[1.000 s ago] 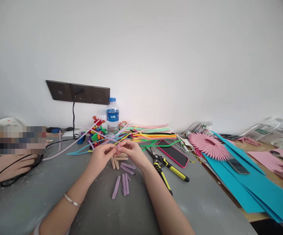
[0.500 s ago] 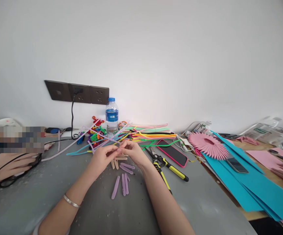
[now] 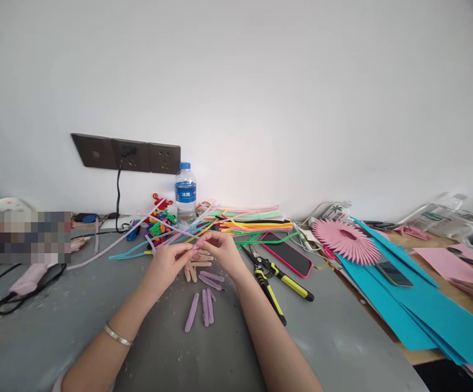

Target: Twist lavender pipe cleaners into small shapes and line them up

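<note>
My left hand (image 3: 171,263) and my right hand (image 3: 219,251) meet over the grey table, fingertips pinched on a light purple pipe cleaner (image 3: 178,231). Its long end runs up and left from my fingers, towards the bottle. Just below my fingertips lie several beige bent pieces (image 3: 199,263), partly hidden by the hands. Nearer to me are short folded purple pieces (image 3: 192,313), several of them side by side. Yellow-and-black pliers (image 3: 276,277) lie beside my right forearm.
A water bottle (image 3: 185,193) stands by the wall. Colourful pipe cleaners (image 3: 256,225) lie behind my hands, a phone (image 3: 287,256) to their right. Blue paper (image 3: 416,310) and a pink folded fan (image 3: 346,241) are further right. A pink corded tool (image 3: 32,277) lies left.
The purple piece between my fingertips now shows more, and my fingers have shifted slightly apart. At the left, another person's hand has gone from the corded tool.
</note>
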Demonstrator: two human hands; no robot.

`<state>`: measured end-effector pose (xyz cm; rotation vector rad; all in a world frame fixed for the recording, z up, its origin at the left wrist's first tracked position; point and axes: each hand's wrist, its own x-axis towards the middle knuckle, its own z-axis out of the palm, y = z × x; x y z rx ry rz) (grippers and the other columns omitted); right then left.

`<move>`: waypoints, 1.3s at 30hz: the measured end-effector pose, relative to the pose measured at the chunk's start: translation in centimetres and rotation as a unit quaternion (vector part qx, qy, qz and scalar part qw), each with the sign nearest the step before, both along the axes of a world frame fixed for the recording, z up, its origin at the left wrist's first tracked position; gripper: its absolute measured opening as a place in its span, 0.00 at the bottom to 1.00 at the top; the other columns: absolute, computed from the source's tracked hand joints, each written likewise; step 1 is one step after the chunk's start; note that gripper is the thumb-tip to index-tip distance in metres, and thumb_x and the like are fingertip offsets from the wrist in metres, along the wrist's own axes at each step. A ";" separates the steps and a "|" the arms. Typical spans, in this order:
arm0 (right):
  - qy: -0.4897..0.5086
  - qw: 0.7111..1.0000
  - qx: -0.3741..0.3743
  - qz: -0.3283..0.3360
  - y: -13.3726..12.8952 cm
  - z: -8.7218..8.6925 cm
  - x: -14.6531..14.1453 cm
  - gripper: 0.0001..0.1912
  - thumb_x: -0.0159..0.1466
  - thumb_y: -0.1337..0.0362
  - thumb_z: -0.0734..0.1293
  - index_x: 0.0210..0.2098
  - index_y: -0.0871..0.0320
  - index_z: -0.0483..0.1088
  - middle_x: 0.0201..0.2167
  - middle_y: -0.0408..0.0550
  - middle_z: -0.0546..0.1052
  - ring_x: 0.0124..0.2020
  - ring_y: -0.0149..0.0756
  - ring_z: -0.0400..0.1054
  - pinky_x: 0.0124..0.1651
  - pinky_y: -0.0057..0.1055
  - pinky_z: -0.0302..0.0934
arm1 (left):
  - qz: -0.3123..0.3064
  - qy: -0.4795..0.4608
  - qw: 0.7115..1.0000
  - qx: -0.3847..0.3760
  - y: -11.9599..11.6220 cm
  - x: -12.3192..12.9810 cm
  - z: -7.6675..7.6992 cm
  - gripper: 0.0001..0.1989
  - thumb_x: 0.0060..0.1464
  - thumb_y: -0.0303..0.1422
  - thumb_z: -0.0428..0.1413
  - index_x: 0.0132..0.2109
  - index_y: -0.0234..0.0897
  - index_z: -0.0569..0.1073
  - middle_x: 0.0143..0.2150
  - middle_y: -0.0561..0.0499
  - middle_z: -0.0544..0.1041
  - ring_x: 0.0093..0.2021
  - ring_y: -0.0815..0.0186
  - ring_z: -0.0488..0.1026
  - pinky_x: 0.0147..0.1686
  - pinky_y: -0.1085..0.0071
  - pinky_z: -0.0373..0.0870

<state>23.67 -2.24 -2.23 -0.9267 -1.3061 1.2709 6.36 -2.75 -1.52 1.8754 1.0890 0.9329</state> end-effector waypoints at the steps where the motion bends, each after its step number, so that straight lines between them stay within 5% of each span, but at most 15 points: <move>1: -0.016 1.000 0.012 -0.003 0.0 0.0 0.0 0.11 0.54 0.56 0.72 0.26 0.58 0.72 0.26 0.44 0.76 0.29 0.33 0.68 0.35 0.29 0.61 | -0.001 0.000 1.000 0.002 0.0 0.1 0.0 0.13 0.55 0.40 0.53 0.35 0.39 0.80 0.29 0.51 0.82 0.20 0.65 0.73 0.25 0.72 0.72; 8: -0.142 0.977 0.131 -0.091 -0.3 0.1 -0.4 0.05 0.59 0.64 0.68 0.28 0.57 0.71 0.26 0.42 0.72 0.28 0.31 0.63 0.32 0.28 0.55 | 0.004 -0.014 1.000 -0.021 0.0 0.3 0.0 0.14 0.56 0.40 0.53 0.39 0.38 0.79 0.32 0.50 0.83 0.21 0.64 0.75 0.27 0.71 0.73; 18: -0.217 0.958 0.185 -0.041 -0.5 1.0 0.7 0.07 0.63 0.62 0.66 0.29 0.57 0.69 0.28 0.43 0.71 0.30 0.33 0.62 0.35 0.29 0.54 | -0.012 0.004 1.000 -0.015 0.0 0.2 0.0 0.14 0.57 0.40 0.53 0.38 0.37 0.79 0.29 0.51 0.82 0.23 0.64 0.76 0.27 0.72 0.72; 26: -0.171 0.971 0.154 -0.062 -0.2 0.6 0.6 0.11 0.62 0.58 0.67 0.28 0.58 0.69 0.25 0.43 0.70 0.27 0.31 0.60 0.32 0.28 0.53 | 0.033 -0.099 0.993 -0.047 0.3 0.3 0.1 0.14 0.53 0.42 0.57 0.41 0.37 0.75 0.36 0.47 0.81 0.33 0.61 0.78 0.30 0.70 0.74; 31: -0.154 0.959 0.211 -0.112 0.1 0.0 1.0 0.16 0.63 0.51 0.64 0.33 0.58 0.71 0.30 0.46 0.72 0.32 0.34 0.64 0.36 0.30 0.57 | 0.042 -0.063 0.997 0.007 0.6 0.2 -0.2 0.10 0.53 0.39 0.57 0.35 0.37 0.77 0.35 0.48 0.80 0.37 0.60 0.77 0.34 0.69 0.74; 35: -0.131 0.941 0.246 -0.194 -0.2 0.2 1.2 0.23 0.67 0.46 0.55 0.37 0.58 0.70 0.31 0.47 0.71 0.32 0.36 0.65 0.38 0.32 0.58 | -0.030 0.048 0.996 0.067 0.3 0.9 -1.3 0.06 0.54 0.34 0.57 0.37 0.40 0.78 0.36 0.51 0.81 0.32 0.64 0.75 0.31 0.70 0.72; 39: -0.123 0.936 0.253 -0.209 -0.4 0.4 1.1 0.25 0.67 0.44 0.53 0.37 0.58 0.69 0.33 0.48 0.73 0.33 0.36 0.66 0.38 0.33 0.60 | -0.068 0.084 0.983 0.150 -0.4 2.1 -2.9 0.11 0.52 0.23 0.55 0.39 0.41 0.77 0.40 0.50 0.79 0.42 0.62 0.75 0.42 0.67 0.72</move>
